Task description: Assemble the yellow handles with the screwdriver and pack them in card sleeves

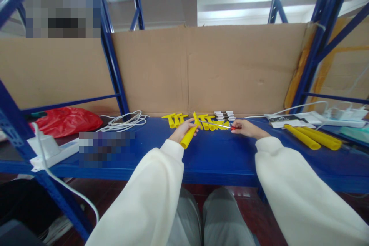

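My left hand point(183, 130) is closed around a yellow plastic handle point(189, 137), a hollow tube with a narrower upper end, tilted with its wide end toward me. A screwdriver point(234, 128) with a red grip and a long thin metal shaft is pinched in my right hand point(246, 128). Its shaft runs leftward to the upper part of the handle; I cannot tell whether the tip touches it. Just behind my left hand stand more yellow T-shaped pieces point(172, 121). Further yellow pieces point(211, 125) lie under and behind the shaft.
White-and-black small parts point(225, 116) are stacked at the back of the blue shelf point(219, 157). Yellow tubes point(305, 138) and papers point(291, 120) lie at right. To the left are a red bag point(69, 121), a coiled white cable point(127, 122) and a power strip point(62, 152). Cardboard point(236, 69) closes the back.
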The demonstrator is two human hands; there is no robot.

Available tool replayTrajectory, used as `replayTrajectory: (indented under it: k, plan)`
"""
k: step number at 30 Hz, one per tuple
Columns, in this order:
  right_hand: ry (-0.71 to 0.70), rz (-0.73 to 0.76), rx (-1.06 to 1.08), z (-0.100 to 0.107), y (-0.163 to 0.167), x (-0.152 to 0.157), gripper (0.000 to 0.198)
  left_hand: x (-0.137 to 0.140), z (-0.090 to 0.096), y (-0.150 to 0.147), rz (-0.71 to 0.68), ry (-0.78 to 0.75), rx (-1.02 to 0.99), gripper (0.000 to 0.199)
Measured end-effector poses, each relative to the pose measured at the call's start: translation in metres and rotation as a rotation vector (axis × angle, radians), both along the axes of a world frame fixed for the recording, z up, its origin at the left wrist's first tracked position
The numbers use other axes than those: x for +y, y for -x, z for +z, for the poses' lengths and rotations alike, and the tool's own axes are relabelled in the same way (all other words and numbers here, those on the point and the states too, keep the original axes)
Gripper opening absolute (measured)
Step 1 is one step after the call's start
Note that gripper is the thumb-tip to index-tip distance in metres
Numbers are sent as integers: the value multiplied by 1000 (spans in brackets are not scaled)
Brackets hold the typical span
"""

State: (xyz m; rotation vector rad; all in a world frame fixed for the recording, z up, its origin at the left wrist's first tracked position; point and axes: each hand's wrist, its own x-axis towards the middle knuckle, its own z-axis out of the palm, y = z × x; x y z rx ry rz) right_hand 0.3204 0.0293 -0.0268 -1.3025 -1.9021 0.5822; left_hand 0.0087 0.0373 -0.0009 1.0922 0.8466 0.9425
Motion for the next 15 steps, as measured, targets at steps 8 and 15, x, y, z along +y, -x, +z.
replayTrajectory:
  k: [8,15]
  plan:
    - [-31,-5,24,1,2,-1,54,-10,6,-4,71,11,44,70]
    - [-18,13,40,5,6,-6,56,-19,10,-7,90,15,64,70]
